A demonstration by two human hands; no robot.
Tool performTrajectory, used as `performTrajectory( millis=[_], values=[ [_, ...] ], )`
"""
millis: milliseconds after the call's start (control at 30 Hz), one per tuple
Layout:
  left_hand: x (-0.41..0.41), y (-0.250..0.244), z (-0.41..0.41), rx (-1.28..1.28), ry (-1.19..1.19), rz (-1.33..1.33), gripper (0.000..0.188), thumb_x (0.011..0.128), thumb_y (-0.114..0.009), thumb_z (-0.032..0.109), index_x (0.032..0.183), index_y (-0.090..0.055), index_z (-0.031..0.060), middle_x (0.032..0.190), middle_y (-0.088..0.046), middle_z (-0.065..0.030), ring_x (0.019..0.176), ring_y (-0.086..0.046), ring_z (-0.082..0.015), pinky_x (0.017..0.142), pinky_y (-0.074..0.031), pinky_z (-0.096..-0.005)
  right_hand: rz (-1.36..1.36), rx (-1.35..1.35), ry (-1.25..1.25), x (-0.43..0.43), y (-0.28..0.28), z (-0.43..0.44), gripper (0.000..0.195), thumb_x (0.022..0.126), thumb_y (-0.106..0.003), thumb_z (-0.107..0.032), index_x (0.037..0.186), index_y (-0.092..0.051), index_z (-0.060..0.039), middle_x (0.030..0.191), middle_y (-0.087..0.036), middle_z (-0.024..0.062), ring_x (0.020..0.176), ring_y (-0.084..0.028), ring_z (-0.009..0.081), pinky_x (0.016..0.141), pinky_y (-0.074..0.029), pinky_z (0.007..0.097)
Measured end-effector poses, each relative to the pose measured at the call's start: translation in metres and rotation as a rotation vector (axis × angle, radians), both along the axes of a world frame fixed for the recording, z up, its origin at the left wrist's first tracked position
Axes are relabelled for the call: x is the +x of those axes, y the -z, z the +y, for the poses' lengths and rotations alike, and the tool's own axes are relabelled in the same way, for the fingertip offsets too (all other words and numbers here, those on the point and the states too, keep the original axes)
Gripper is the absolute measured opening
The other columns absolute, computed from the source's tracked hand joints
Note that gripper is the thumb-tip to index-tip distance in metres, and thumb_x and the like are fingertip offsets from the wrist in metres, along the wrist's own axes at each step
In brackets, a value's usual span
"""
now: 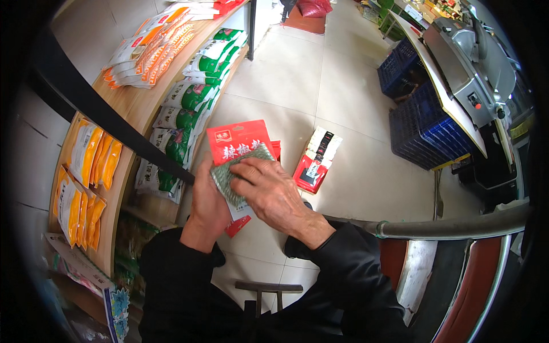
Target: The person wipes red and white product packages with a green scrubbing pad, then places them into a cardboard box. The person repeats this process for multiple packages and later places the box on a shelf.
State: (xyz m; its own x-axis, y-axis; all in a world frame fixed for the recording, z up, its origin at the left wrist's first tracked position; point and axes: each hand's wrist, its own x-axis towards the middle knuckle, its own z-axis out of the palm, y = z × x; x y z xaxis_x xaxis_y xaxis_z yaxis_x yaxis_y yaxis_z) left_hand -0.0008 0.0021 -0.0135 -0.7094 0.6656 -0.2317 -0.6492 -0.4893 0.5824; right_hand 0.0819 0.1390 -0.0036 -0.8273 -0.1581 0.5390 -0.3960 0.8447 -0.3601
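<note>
My left hand [205,206] holds a red and white food packet [238,135] from its left side. The packet has a hang hole at its top and large printed writing. My right hand [270,193] presses a folded grey-green textured cloth [229,182] flat against the packet's front, with its fingers bent over the cloth. The cloth and fingers hide much of the packet. More red packaging [237,227] shows beneath my hands, partly covered. On the floor tiles just beyond stands a red box [309,182] with several upright packets.
Left, a wooden shelf [141,96] with a black metal post [107,107] carries orange-white packets [150,47], green-white bags [188,96] and yellow packets [81,206]. Right, blue crates [422,128] stand under a table with a metal slicer [463,73]. A grey rail [450,227] runs nearby.
</note>
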Motion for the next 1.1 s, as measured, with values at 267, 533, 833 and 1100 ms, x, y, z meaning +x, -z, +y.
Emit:
performTrajectory(
  millis=[267, 533, 833, 1100],
  values=[
    [-0.024, 0.004, -0.021, -0.02, -0.127, 0.0, 0.044, 0.108, -0.041, 0.031, 0.139, -0.05, 0.001, 0.135, -0.063, -0.0156, 0.121, -0.063, -0.0286, 0.107, -0.048, -0.0451, -0.206, -0.229, -0.034, 0.025, -0.029, 0.024, 0.034, 0.072, -0.061, 0.006, 0.104, -0.068, -0.0026, 0.109, -0.071, 0.0127, 0.105, -0.067, 0.0333, 0.09, -0.054, 0.0407],
    [-0.026, -0.008, -0.024, -0.086, -0.282, 0.066, 0.042, 0.108, -0.042, 0.029, 0.138, -0.048, -0.0005, 0.133, -0.062, -0.017, 0.119, -0.064, -0.0294, 0.103, -0.052, -0.0463, -0.605, -0.257, -0.18, 0.022, -0.028, 0.023, 0.041, 0.079, -0.063, 0.006, 0.118, -0.065, -0.0042, 0.111, -0.069, 0.0168, 0.1, -0.069, 0.0373, 0.087, -0.056, 0.0392],
    [-0.019, -0.011, -0.022, -0.103, -0.245, 0.155, 0.042, 0.107, -0.043, 0.026, 0.138, -0.048, -0.0017, 0.132, -0.062, -0.0161, 0.117, -0.066, -0.027, 0.103, -0.052, -0.045, -0.572, -1.135, -0.025, 0.023, -0.033, 0.063, 0.043, 0.086, -0.054, 0.003, 0.127, -0.066, -0.0045, 0.124, -0.069, 0.0033, 0.112, -0.063, 0.0134, 0.099, -0.049, 0.0322],
    [-0.016, -0.008, -0.021, -0.186, -0.291, 0.295, 0.041, 0.107, -0.047, 0.026, 0.138, -0.05, -0.0001, 0.135, -0.061, -0.0134, 0.125, -0.06, -0.0225, 0.109, -0.044, -0.0396, -0.751, -0.988, -0.048, 0.022, -0.027, 0.047, 0.025, 0.093, -0.059, -0.004, 0.117, -0.066, -0.0027, 0.099, -0.068, -0.0022, 0.092, -0.06, 0.0075, 0.079, -0.049, 0.0264]
  ],
)
